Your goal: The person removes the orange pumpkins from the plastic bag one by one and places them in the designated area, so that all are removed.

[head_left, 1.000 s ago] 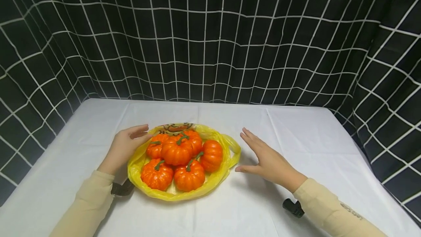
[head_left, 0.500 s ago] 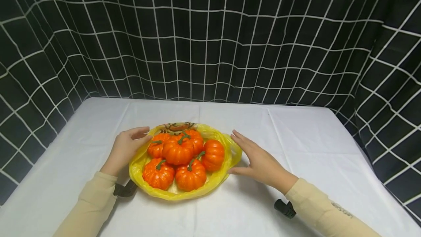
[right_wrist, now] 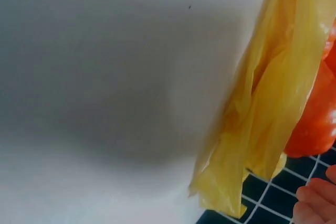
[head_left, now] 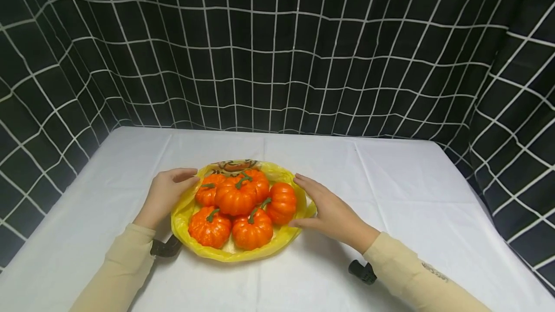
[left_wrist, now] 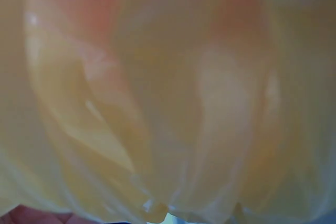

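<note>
A yellow plastic bag lies on the table with its mouth spread wide, and several small orange pumpkins with green stems sit inside. My left hand is at the bag's left side, fingers extended along its rim. At the right rim is my right hand, thumb and fingers held apart, fingertips at or just over the plastic. Translucent bag film fills the left wrist view, with orange showing faintly through. In the right wrist view the bag's side and fingers appear. Firm contact cannot be told.
A white cloth covers the table. Black fabric with a white grid hangs behind and along both sides. Dark wrist cameras sit beneath both cuffs.
My right hand has moved left, from apart from the bag to its right rim, now over the bag's handle loop. The left hand stays almost still; the pumpkins keep their places in the bag.
</note>
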{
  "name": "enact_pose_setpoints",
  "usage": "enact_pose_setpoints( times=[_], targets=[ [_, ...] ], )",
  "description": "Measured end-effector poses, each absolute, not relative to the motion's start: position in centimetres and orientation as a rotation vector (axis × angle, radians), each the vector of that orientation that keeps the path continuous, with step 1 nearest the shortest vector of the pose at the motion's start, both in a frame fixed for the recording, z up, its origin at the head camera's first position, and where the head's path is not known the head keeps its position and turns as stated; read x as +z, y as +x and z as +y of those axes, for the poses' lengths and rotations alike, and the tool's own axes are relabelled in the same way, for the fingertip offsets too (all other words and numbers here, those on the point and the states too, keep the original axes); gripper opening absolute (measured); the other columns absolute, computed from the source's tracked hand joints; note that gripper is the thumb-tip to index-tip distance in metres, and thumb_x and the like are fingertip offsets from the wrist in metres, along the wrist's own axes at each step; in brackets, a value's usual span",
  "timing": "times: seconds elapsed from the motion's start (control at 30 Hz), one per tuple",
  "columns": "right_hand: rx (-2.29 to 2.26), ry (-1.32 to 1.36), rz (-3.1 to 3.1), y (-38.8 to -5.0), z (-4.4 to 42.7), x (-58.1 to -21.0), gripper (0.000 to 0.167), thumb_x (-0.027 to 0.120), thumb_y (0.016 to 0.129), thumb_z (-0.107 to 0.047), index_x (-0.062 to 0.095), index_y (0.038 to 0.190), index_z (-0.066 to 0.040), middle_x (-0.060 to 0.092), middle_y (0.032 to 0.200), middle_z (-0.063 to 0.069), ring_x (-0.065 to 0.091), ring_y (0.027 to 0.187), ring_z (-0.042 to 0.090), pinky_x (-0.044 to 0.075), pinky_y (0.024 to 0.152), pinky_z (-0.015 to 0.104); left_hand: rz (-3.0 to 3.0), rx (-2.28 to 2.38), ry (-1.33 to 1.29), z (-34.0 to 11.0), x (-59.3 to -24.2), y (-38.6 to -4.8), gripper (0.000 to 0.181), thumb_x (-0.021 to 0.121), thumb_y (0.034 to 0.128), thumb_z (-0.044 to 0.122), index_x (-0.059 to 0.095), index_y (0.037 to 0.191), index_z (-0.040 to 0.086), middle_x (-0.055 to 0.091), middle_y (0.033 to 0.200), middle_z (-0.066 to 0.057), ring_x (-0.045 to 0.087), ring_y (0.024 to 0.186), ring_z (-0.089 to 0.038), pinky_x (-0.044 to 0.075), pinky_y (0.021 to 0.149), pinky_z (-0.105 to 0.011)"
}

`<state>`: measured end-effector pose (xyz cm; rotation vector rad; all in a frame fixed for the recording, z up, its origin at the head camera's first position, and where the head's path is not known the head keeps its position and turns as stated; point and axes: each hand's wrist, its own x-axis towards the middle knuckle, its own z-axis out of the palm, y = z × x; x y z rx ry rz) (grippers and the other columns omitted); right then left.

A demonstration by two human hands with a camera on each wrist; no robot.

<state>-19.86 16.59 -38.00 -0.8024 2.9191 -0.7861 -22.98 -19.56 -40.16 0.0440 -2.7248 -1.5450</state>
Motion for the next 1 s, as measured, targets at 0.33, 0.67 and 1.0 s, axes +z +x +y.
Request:
enact_pose_setpoints(
  times=[0.33, 0.67, 1.0],
  targets=[
    [-0.762, -0.853, 2.928, -20.0, 15.3, -38.1, 0.089, 0.085, 0.076, -0.036, 0.043, 0.148, -0.002, 0.044, 0.154, 0.016, 0.042, 0.143, 0.035, 0.038, 0.116, 0.052, -2.740, -1.537, 0.063, -19.6, -40.7, -23.1, 0.041, 0.061, 0.0963, 0.022, 0.062, 0.130, -0.002, 0.063, 0.132, -0.023, 0.058, 0.127, -0.036, 0.051, 0.105, -0.045],
    [-0.746, -0.821, 2.899, -20.2, 14.4, -38.1, 0.085, 0.085, 0.077, -0.028, 0.045, 0.146, -0.002, 0.048, 0.151, 0.018, 0.046, 0.140, 0.035, 0.039, 0.115, 0.051, -2.735, -1.520, 0.053, -19.6, -40.7, -23.1, 0.039, 0.061, 0.0961, 0.022, 0.064, 0.127, -0.002, 0.066, 0.129, -0.022, 0.061, 0.122, -0.034, 0.055, 0.099, -0.042],
    [-0.726, -0.811, 2.898, -20.6, 13.5, -38.3, 0.085, 0.086, 0.075, -0.020, 0.044, 0.147, -0.002, 0.049, 0.150, 0.017, 0.047, 0.139, 0.035, 0.039, 0.115, 0.051, -2.736, -1.521, 0.071, -19.5, -40.6, -23.0, 0.037, 0.060, 0.0964, 0.021, 0.066, 0.125, -0.002, 0.067, 0.127, -0.022, 0.062, 0.120, -0.033, 0.055, 0.099, -0.042]
  ],
)
